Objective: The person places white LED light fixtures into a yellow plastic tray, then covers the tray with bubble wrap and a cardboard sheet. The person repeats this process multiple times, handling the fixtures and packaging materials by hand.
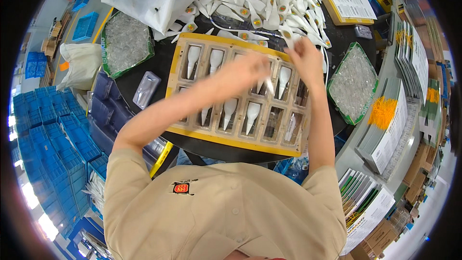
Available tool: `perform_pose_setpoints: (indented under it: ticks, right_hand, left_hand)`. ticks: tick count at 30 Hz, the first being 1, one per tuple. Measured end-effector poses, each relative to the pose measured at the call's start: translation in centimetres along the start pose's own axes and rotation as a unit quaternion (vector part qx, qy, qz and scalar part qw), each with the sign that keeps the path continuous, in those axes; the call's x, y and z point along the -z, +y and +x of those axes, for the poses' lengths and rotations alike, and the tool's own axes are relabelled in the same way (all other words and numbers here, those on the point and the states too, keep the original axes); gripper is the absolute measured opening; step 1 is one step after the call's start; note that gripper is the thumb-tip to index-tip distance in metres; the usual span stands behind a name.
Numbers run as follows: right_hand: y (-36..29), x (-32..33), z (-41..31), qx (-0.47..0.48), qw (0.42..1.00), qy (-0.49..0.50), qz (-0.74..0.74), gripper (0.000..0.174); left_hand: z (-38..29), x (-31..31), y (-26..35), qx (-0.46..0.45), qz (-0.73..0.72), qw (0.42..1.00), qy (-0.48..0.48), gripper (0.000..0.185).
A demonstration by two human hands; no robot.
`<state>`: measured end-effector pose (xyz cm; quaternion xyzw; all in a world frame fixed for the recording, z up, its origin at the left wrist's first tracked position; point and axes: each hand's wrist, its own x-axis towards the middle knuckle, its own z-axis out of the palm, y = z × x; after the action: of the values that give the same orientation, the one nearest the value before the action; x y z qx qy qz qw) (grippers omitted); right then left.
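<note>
A yellow-edged tray (231, 141) with two rows of clear plastic-lined compartments lies in front of me. Many compartments hold a white, tapered plastic piece, such as this white piece (252, 115) in the near row. My left hand (249, 70) is blurred above the far row, with a small white item (269, 86) at its fingers; its hold is unclear. At the tray's far right edge, my right hand (305, 56) has its fingers on a white piece with a round sticker (287, 34). Beyond the tray is a large pile of similar stickered white pieces (267, 0).
Green-edged boxes of small clear parts stand left (127, 43) and right (353, 83). A clear plastic blister (146, 90) lies left of the tray. Stacked cards with orange ties (384, 112) are at the right; blue crates (57, 151) stand at the left.
</note>
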<state>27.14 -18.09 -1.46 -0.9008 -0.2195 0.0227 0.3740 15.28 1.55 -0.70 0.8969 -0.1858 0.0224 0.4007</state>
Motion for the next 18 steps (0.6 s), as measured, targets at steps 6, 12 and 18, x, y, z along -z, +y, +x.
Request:
perform_pose_setpoints:
  ticks: [6, 12, 18]
  right_hand:
    - [-0.3, 5.2, -11.5, -0.149, 0.985, -0.049, -0.076, 0.034]
    - [3.0, 3.9, -7.3, -0.03, 0.995, -0.006, -0.097, 0.028]
    - [6.5, -1.1, 4.7, 0.052, 0.988, -0.044, -0.14, 0.028]
  left_hand:
    - [-4.4, -5.6, 4.8, -0.257, 0.048, 0.958, -0.121, 0.033]
    - [-3.4, -7.8, 3.9, -0.197, 0.087, 0.969, -0.121, 0.033]
    - [-2.1, -6.6, 4.2, -0.151, 0.05, 0.982, -0.097, 0.031]
